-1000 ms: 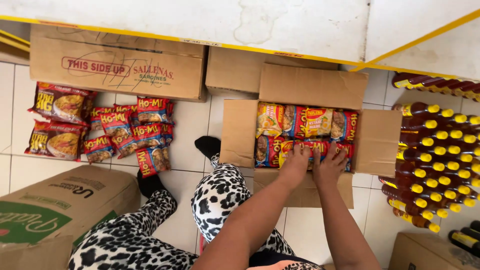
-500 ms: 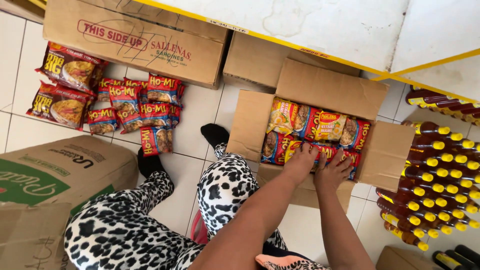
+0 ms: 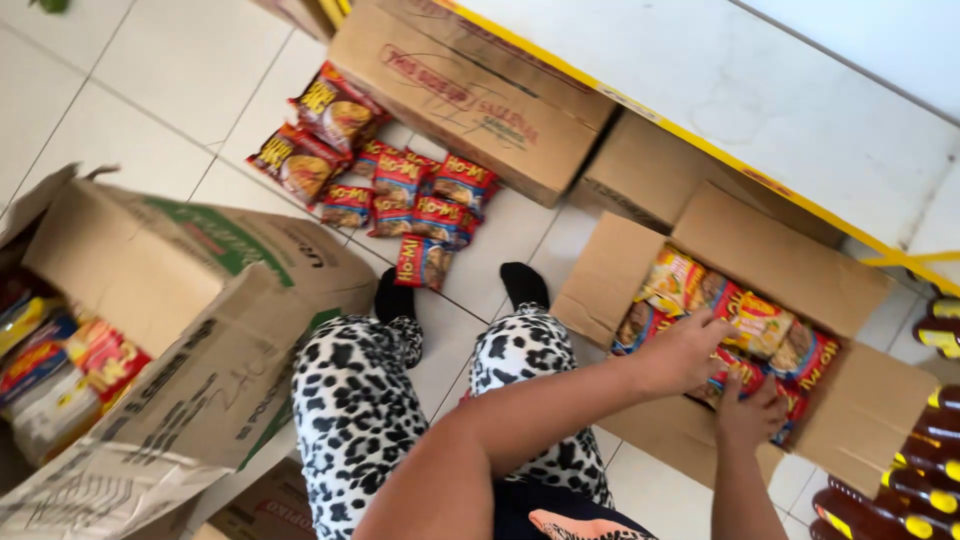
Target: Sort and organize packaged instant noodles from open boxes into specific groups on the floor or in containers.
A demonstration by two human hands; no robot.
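White tiled floor (image 3: pixel 150 90) under cardboard boxes, with left hand (image 3: pixel 685 352) and right hand (image 3: pixel 748 412) pressing flat, unclenched, on red-yellow packets (image 3: pixel 760 325) filling open box (image 3: pixel 780 260).

I see loose noodle packets (image 3: pixel 400 190) piled on the tiled floor (image 3: pixel 150 90), a closed carton (image 3: pixel 470 95) behind them, and dark yellow-capped bottles (image 3: pixel 915 470) at right.
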